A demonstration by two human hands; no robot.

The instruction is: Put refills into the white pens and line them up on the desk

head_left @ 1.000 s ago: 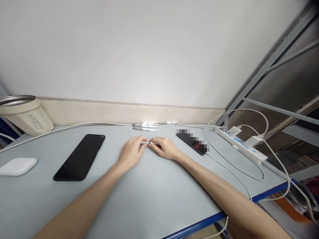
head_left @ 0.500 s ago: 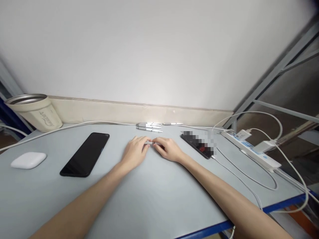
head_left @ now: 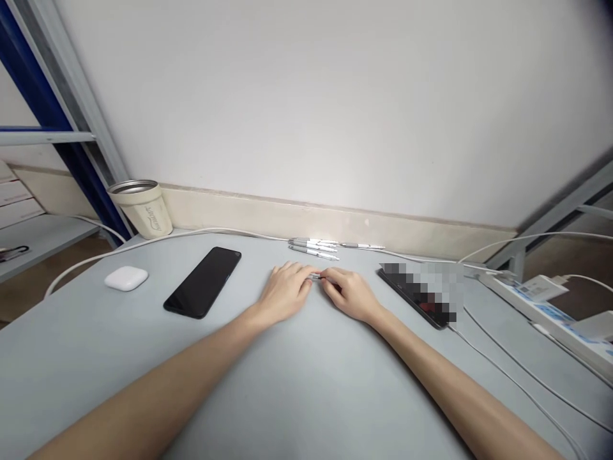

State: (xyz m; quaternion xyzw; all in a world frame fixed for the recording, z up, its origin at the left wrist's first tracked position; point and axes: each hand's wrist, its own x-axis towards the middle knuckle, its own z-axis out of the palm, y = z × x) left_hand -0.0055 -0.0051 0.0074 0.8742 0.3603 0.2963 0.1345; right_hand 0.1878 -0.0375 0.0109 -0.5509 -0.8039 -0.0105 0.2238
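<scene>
Head cam view. Left hand [head_left: 286, 292] and right hand [head_left: 347, 294] were resting low on the grey desk [head_left: 306, 396], drawn together and pinching a slim silver pen [head_left: 315, 276] from opposite ends. Neither hand was spread. The pen's long axis ran roughly left to right across the view, near parallel to the skirting [head_left: 268, 220], with little visible tilt (most of the barrel was hidden by the hands, so I can't tell which way its tip pointed). My read: the two-handed pinch suited a thin part that needed steadying at both ends.

Just beyond the hands, three pens [head_left: 313, 249] lay side by side near the wall, with a fourth pen [head_left: 364, 246] end-on to their right. All ran along much the same axis as the held pen, so they looked deliberately lined up.

Left of the hands sat a black smartphone [head_left: 204, 282] and a white earbud case [head_left: 126, 278], with a cream tumbler [head_left: 142, 209] back against the wall. To the right was a second phone [head_left: 416, 300], partly pixelated, its white cable [head_left: 507, 383] trailing off right. A white power strip [head_left: 541, 306] sat at the right side, probably placed there to keep charging within reach.
</scene>
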